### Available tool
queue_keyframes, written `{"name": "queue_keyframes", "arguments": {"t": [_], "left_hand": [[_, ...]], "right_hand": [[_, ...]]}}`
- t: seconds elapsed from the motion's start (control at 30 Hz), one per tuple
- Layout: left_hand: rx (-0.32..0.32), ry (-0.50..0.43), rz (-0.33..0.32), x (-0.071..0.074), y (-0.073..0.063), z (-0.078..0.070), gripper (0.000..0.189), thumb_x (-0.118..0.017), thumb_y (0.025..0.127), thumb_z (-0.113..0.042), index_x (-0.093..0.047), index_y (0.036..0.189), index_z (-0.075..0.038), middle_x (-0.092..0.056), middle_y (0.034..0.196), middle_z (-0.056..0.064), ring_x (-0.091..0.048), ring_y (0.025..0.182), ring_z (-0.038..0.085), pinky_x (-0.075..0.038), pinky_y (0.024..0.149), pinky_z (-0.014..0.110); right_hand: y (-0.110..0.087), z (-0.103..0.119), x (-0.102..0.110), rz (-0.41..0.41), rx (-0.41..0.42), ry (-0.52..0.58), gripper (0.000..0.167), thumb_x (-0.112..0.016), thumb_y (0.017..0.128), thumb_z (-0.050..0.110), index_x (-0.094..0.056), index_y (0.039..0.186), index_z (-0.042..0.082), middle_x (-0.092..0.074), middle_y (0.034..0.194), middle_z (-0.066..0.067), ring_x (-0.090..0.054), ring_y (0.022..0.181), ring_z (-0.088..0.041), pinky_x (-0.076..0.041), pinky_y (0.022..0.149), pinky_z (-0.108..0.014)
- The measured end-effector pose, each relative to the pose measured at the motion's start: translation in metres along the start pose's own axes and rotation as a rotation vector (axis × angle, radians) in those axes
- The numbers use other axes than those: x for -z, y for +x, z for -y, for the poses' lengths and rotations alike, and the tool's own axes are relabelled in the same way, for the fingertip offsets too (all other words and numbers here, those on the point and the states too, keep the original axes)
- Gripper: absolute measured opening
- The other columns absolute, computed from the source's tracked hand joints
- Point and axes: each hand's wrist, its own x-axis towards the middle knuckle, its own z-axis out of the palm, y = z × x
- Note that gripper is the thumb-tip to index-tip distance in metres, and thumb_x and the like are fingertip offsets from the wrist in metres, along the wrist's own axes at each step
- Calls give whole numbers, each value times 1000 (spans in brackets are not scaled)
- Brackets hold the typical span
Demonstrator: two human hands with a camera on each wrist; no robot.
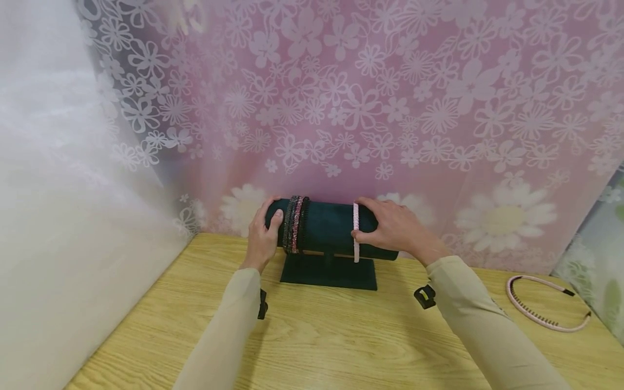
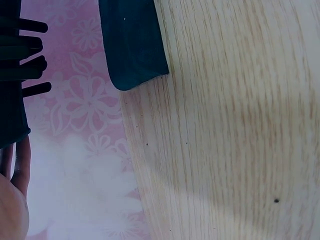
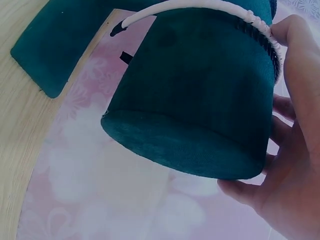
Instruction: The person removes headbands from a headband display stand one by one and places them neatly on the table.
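Stand (image 1: pixel 327 227) is upright on the table (image 1: pixel 331 341), its roll lying crosswise over the base. Left hand (image 1: pixel 263 235) grips the stand's left end, thumb in front, fingers behind; probably steadies it, since a one-sided push could tip it. Right hand (image 1: pixel 397 225) pinches the pink band (image 1: pixel 356 233) with thumb and a finger, other fingers around the back of the stand's right end, which likely braces both. Pink band arches over the stand near its right end, open tips underneath, so the roll carries it. Dark bands (image 1: pixel 291 225), bunched around the stand's left part, look grouped apart from the pink one. Loose band (image 1: pixel 519 307) lies well right of the stand, likely out of the way.
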Motion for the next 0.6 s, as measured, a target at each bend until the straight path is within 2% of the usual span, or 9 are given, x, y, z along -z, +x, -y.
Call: {"name": "queue_keyframes", "arguments": {"t": [0.3, 0.6], "left_hand": [[-6, 1, -1, 0, 0, 1, 53, -44, 106, -51, -50, 151, -25, -48, 158, 0, -48, 143, 27, -42, 112, 56], [15, -8, 5, -1, -1, -1, 52, -44, 106, -52, -50, 151, -26, -48, 157, 0, -52, 138, 28, -44, 110, 56]], "right_hand": [[-3, -3, 1, 7, -16, 19, 85, -69, 88, 57, -41, 157, 16, -53, 153, -16, -53, 134, -43, -46, 104, -65], [-9, -7, 3, 14, -26, 40, 86, -70, 88, 54, -39, 158, 14, -49, 156, -18, -48, 139, -43, -45, 106, -66]]}}
